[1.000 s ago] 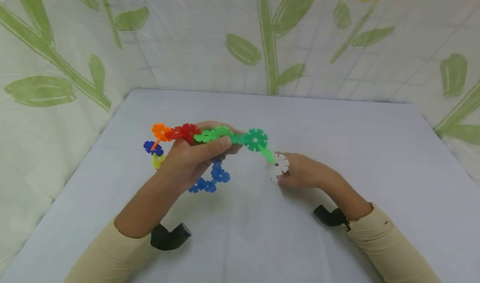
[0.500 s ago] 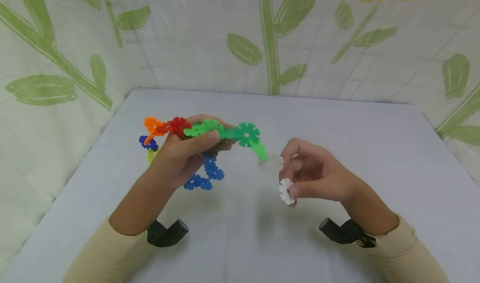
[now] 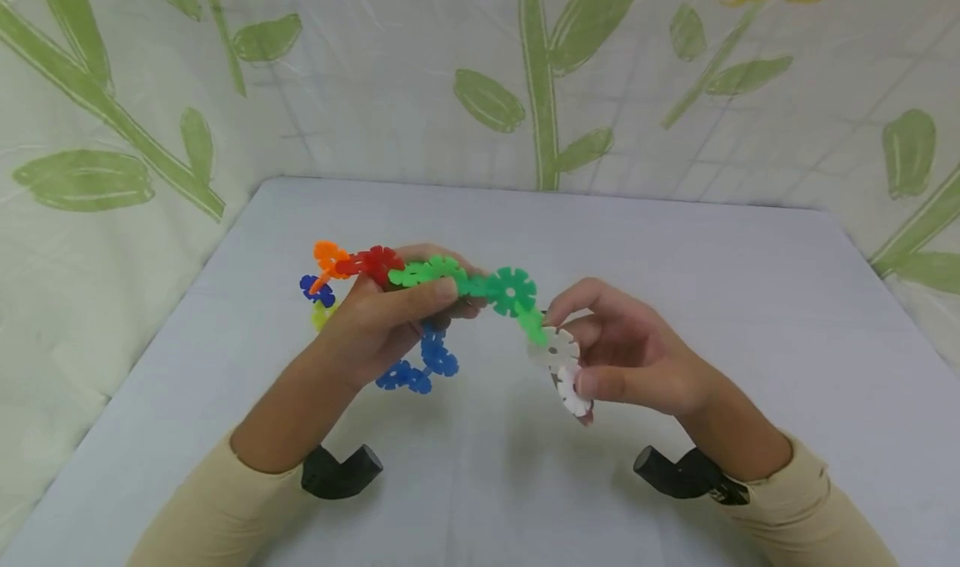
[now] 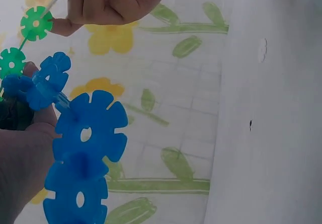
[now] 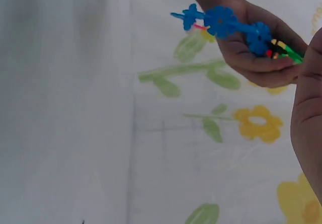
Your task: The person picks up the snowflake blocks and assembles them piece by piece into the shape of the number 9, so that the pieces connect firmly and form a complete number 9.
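My left hand (image 3: 378, 317) grips a chain of notched plastic snowflake discs (image 3: 512, 291) in its middle, the thumb over light green ones. Red, orange, dark blue and yellow discs run off to the left, and blue discs (image 3: 438, 357) hang below the palm. A whitish disc (image 3: 561, 343) ends the chain's right side, beyond the green ones. Between thumb and fingers my right hand (image 3: 645, 358) pinches a white snowflake disc (image 3: 572, 393), which overlaps the whitish one; whether their slots are joined I cannot tell. The blue discs (image 4: 90, 126) loom large in the left wrist view.
A white cloth covers the table (image 3: 495, 500). Behind it stands a pale curtain (image 3: 390, 92) printed with green leaves and yellow flowers. Each wrist carries a black mount, one on the left (image 3: 341, 473) and one on the right (image 3: 678, 474).
My right hand has turned, its thumb and fingers now showing. Half a second ago its white disc stood apart from the chain's end; now they overlap. The left hand shifted left, then back right.
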`<state>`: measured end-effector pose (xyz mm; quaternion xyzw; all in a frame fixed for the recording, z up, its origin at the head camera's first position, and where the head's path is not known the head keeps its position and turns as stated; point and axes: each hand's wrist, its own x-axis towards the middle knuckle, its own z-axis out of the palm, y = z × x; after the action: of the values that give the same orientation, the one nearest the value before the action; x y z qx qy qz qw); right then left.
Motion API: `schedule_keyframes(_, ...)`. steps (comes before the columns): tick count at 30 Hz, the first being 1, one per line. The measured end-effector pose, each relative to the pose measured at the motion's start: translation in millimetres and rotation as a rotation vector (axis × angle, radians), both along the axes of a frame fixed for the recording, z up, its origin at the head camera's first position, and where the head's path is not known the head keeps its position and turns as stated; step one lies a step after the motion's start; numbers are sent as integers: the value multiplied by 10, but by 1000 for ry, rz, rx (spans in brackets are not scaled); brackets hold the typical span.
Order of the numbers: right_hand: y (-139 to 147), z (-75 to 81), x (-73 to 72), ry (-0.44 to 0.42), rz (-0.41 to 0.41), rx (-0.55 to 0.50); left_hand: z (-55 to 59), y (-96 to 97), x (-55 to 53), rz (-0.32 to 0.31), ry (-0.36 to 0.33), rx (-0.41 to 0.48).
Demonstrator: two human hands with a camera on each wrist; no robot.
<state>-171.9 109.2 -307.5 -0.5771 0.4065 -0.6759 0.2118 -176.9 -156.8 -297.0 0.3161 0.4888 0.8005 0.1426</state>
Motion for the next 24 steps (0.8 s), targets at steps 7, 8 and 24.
schedule_keyframes(7, -35, -17, 3, 19, 81, -30, -27, 35, 6, -34, -18, -18)
schedule_keyframes(8, -40, -24, 3, 6, 87, -26, -29, 33, 8, -36, -20, -17)
schedule_keyframes(24, -117, -195, -59, -12, 172, -77, -24, 39, 23, -62, 39, -60)
